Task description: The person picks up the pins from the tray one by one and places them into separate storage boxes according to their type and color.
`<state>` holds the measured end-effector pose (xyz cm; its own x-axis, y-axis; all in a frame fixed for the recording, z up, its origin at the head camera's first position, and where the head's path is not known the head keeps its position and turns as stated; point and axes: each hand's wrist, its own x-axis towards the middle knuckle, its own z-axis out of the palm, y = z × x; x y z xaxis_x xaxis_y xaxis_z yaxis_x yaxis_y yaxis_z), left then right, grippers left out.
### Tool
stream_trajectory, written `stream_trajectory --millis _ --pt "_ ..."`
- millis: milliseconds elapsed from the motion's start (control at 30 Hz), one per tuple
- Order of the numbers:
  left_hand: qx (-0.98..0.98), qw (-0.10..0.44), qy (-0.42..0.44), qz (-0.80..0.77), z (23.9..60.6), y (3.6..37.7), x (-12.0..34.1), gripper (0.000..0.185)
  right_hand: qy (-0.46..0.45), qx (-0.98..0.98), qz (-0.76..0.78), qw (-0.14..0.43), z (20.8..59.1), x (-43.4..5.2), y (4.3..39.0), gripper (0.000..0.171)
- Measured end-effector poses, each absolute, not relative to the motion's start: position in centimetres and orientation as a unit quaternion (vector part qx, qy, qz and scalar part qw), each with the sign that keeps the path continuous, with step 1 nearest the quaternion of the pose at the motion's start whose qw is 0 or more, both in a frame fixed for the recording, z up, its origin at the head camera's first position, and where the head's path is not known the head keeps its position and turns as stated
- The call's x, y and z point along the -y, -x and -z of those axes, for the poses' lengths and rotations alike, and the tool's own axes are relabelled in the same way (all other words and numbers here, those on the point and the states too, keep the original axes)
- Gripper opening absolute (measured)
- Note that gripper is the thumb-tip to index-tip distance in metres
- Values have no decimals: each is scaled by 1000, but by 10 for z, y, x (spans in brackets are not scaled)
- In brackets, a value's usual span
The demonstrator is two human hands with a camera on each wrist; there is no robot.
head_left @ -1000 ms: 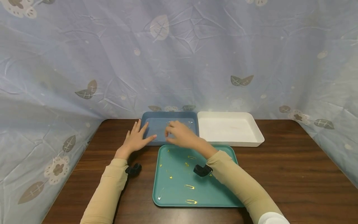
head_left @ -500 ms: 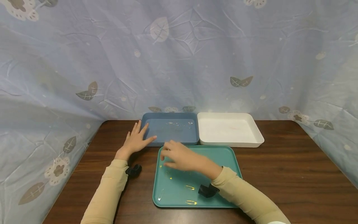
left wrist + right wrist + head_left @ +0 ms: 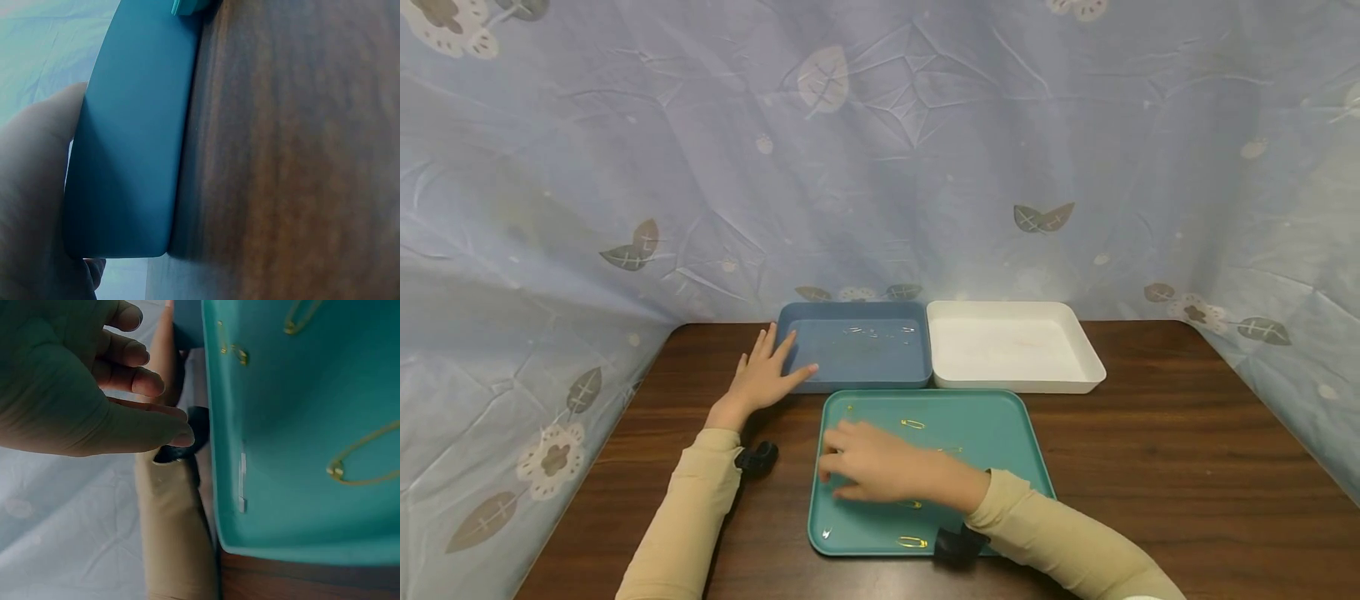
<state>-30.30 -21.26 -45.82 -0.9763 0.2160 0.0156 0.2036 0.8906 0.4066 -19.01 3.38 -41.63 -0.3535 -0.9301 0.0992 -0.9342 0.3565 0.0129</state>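
A teal tray (image 3: 992, 433) lies nearest me with gold safety pins (image 3: 913, 424) scattered on it and one silver pin (image 3: 826, 533) at its front left corner. My right hand (image 3: 842, 467) hovers low over the tray's left half, fingers loosely bent and holding nothing; in the right wrist view the right hand (image 3: 150, 394) is empty above the teal tray (image 3: 300, 394), near the silver pin (image 3: 242, 481). My left hand (image 3: 763, 375) rests flat on the table, fingers touching the blue tray (image 3: 820, 354), whose wall (image 3: 131, 156) fills the left wrist view.
The blue tray holds several small pins (image 3: 880, 332) near its far side. A white tray (image 3: 1011, 350) stands to its right. The brown wooden table (image 3: 1187, 467) is backed and flanked by a pale blue flowered cloth (image 3: 880, 167).
My right hand has drawn back from over the blue tray toward me, down to the left front part of the teal tray. The left hand has stayed put.
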Motion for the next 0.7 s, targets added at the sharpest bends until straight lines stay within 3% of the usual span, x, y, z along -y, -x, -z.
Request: stream_trajectory --millis 467,700 --pt "-971 17 -107 -211 455 302 211 91 -595 803 -5 -29 428 -28 184 12" --pt "-973 18 -107 -205 457 303 212 92 -594 803 6 -34 429 -26 184 10"
